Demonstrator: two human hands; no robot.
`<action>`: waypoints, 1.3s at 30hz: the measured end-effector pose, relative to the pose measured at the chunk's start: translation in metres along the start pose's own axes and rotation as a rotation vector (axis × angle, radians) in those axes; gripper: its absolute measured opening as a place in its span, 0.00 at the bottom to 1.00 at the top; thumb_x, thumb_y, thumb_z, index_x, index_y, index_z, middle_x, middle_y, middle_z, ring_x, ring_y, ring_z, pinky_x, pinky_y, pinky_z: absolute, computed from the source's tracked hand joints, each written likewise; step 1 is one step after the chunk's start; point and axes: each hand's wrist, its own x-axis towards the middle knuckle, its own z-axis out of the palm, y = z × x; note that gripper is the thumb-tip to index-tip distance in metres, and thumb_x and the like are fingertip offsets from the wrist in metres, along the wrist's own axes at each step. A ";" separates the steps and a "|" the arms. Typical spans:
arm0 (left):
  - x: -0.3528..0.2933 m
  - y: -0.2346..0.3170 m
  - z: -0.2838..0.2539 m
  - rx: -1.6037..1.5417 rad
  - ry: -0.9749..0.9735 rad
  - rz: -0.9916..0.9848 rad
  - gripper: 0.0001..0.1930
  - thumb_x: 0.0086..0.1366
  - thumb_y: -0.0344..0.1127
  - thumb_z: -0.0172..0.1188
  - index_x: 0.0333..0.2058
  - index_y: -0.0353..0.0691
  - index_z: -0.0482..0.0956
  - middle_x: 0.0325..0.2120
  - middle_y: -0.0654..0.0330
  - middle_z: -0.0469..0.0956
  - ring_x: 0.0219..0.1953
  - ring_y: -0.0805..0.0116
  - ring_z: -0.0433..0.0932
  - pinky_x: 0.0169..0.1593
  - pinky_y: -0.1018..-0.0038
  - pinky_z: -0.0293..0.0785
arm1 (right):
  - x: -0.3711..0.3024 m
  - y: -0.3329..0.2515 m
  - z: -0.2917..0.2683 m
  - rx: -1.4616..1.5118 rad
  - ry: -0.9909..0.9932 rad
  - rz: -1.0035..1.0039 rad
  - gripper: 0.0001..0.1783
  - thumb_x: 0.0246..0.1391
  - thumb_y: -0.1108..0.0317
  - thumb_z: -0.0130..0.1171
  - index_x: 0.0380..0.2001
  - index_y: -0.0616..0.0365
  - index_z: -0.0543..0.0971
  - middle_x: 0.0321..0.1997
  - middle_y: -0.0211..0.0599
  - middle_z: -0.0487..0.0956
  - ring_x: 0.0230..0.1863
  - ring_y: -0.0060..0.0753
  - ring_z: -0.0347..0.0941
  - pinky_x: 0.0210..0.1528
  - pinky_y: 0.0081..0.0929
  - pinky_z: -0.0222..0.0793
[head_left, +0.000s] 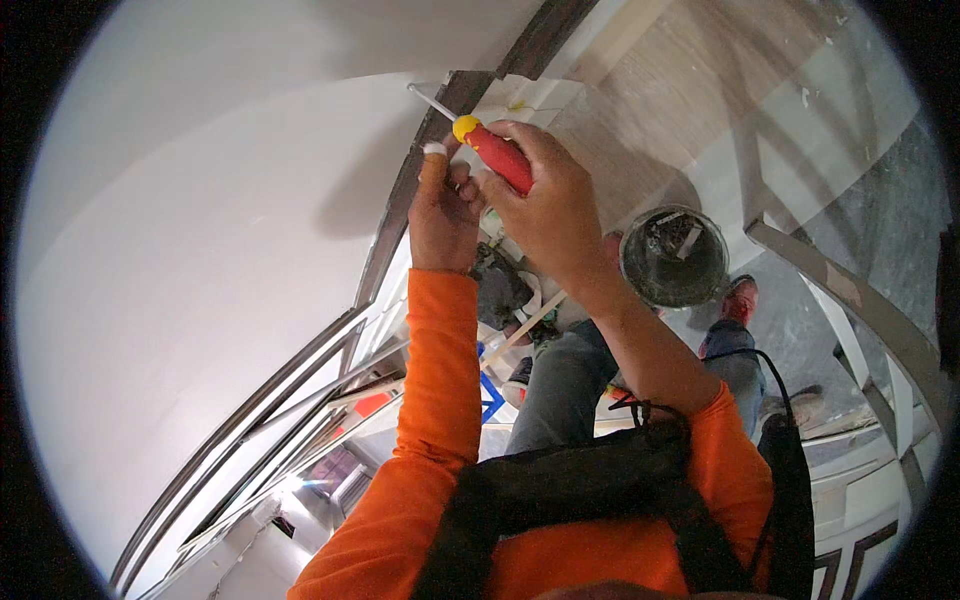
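The red-and-yellow-handled screwdriver (500, 160) is in my right hand (555, 205), fingers wrapped around its grip, its pale shaft pointing far and left across a dark trim strip (385, 240) toward the white wall (200, 220). My left hand (445, 230) is just beside the handle, on its near left, by the strip; one finger stands up with a white-covered tip, the others curl in narrow, and I cannot tell whether they pinch anything. An orange sleeve (438, 340) covers my left forearm; my right one is bare. Right of my hands, a round bucket (648, 282) with a pale piece inside stands on the grey floor (800, 330), near a red shoe (740, 300). Nearer me are jeans (565, 385) and a black bag (580, 480) across my front.
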 end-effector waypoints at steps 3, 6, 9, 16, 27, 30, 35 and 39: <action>0.014 0.004 0.006 -0.060 -0.101 0.058 0.24 0.69 0.51 0.53 0.55 0.39 0.71 0.28 0.71 0.69 0.27 0.79 0.63 0.29 0.81 0.61 | 0.000 -0.017 -0.006 -0.334 -0.128 -0.034 0.25 0.53 0.61 0.62 0.54 0.51 0.71 0.39 0.41 0.76 0.27 0.42 0.78 0.27 0.39 0.75; 0.027 0.002 0.019 -0.133 -0.147 0.080 0.22 0.71 0.49 0.51 0.53 0.39 0.73 0.33 0.67 0.75 0.33 0.78 0.72 0.31 0.81 0.67 | -0.003 -0.023 -0.008 -0.383 -0.188 0.011 0.23 0.55 0.62 0.60 0.54 0.48 0.71 0.34 0.40 0.76 0.26 0.43 0.78 0.27 0.38 0.75; 0.026 0.015 0.031 -0.096 -0.085 0.122 0.22 0.71 0.48 0.51 0.53 0.37 0.73 0.34 0.65 0.77 0.36 0.76 0.76 0.33 0.80 0.69 | -0.005 -0.040 0.007 -0.276 -0.132 0.142 0.20 0.56 0.61 0.58 0.52 0.49 0.73 0.30 0.38 0.75 0.24 0.36 0.76 0.24 0.35 0.73; 0.043 0.025 0.009 0.070 -0.036 0.180 0.16 0.67 0.40 0.58 0.44 0.32 0.78 0.23 0.69 0.67 0.27 0.78 0.64 0.30 0.78 0.60 | 0.007 -0.021 -0.017 1.204 -0.256 1.041 0.21 0.57 0.60 0.59 0.50 0.59 0.73 0.32 0.40 0.76 0.23 0.30 0.73 0.22 0.28 0.69; 0.037 0.007 -0.003 -0.054 0.009 0.087 0.18 0.68 0.44 0.55 0.47 0.33 0.77 0.22 0.71 0.66 0.22 0.81 0.63 0.26 0.82 0.59 | -0.021 -0.020 0.028 0.405 -0.036 0.388 0.25 0.59 0.60 0.57 0.57 0.57 0.70 0.24 0.33 0.73 0.19 0.26 0.70 0.19 0.23 0.66; 0.027 0.004 -0.015 0.106 0.073 0.068 0.18 0.68 0.46 0.56 0.46 0.36 0.77 0.20 0.71 0.66 0.20 0.82 0.62 0.24 0.83 0.58 | -0.018 -0.062 0.013 1.313 -0.130 1.091 0.24 0.61 0.52 0.56 0.54 0.54 0.72 0.20 0.21 0.66 0.12 0.08 0.53 0.13 0.08 0.48; 0.020 0.014 -0.012 0.176 0.049 0.115 0.15 0.68 0.45 0.53 0.41 0.38 0.77 0.20 0.69 0.67 0.20 0.82 0.62 0.24 0.82 0.58 | -0.015 -0.033 0.004 0.951 -0.206 0.982 0.23 0.59 0.54 0.57 0.53 0.56 0.72 0.21 0.24 0.69 0.13 0.13 0.58 0.14 0.14 0.54; 0.023 0.023 0.010 0.111 -0.050 0.133 0.16 0.69 0.42 0.52 0.48 0.36 0.75 0.23 0.70 0.66 0.23 0.81 0.62 0.26 0.82 0.59 | -0.001 -0.023 0.001 -0.060 -0.104 0.135 0.24 0.55 0.62 0.61 0.55 0.54 0.72 0.25 0.37 0.75 0.26 0.32 0.75 0.29 0.32 0.73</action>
